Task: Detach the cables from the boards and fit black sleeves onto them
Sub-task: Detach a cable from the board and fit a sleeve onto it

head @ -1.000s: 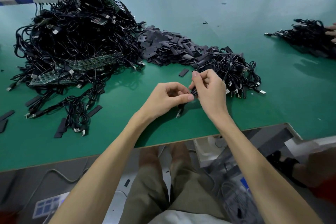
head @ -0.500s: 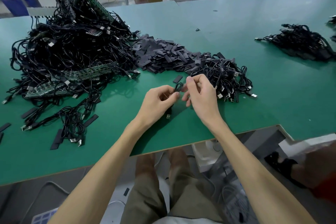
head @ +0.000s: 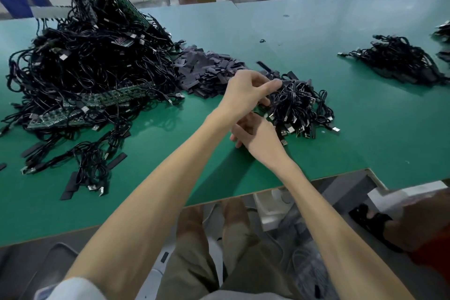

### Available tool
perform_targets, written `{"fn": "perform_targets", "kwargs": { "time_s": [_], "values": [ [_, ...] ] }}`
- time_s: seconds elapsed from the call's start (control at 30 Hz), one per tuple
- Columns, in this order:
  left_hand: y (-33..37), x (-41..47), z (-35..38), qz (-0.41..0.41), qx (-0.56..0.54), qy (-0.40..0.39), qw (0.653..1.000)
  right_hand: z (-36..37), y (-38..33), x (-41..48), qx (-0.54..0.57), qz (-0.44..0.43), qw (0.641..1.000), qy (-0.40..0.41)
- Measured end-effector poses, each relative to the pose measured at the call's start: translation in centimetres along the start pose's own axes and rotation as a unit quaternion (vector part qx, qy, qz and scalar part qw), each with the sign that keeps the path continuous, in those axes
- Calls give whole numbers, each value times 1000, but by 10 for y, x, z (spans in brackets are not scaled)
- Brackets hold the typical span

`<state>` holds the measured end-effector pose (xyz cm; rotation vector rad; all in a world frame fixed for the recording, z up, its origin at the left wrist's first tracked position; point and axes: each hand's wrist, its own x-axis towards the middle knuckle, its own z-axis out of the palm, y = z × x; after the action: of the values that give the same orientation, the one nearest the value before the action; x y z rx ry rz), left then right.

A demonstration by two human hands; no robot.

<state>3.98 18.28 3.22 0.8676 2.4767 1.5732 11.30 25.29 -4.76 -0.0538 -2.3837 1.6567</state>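
A big tangle of black cables (head: 80,63) plugged into green boards (head: 109,98) fills the table's left side. Beside it lies a heap of flat black sleeves (head: 207,75). A smaller pile of sleeved cables (head: 302,107) sits right of centre. My left hand (head: 246,91) reaches across over my right one to that pile's left edge, thumb and fingers pinching a sleeved cable there. My right hand (head: 255,133) rests low on the green table (head: 365,134), fingers loosely curled, nothing seen in it, partly hidden under my left forearm.
Another pile of black cables (head: 399,61) lies at the far right. Loose sleeves (head: 70,187) and stray cables lie near the front left edge. Another person's arm (head: 418,221) shows at the lower right, below the table's notch.
My left hand has carried the sleeved cable up and to the right, crossing over my right hand to the small pile. My right hand let go and dropped toward the table.
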Motion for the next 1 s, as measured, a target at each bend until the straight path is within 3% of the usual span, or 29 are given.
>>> {"fn": "perform_targets", "kwargs": {
  "time_s": [0.27, 0.4, 0.5, 0.63, 0.77, 0.87, 1.0],
  "values": [
    [-36, -19, -3, -19, -3, 39, 999, -1, 6, 5, -27, 0, 999, 23],
    [-60, -27, -24, -42, 4, 79, 996, -5, 5, 5, 56, 3, 989, 133],
    [-80, -35, -42, -42, 109, 95, 989, -9, 1, 4, 80, -1, 977, 197],
    [-102, -45, -66, -36, 245, 168, 954, -9, -2, 3, 83, 8, 979, 186],
    [-111, -48, -88, -82, 422, 259, 865, -7, -1, 3, 47, 15, 989, 139],
    [-117, -50, -101, -175, 455, 225, 844, -6, 0, 4, 37, 24, 990, 133],
    [-128, -57, -99, -159, 489, 196, 835, -6, 2, 6, 34, 28, 991, 129]
  ]
}}
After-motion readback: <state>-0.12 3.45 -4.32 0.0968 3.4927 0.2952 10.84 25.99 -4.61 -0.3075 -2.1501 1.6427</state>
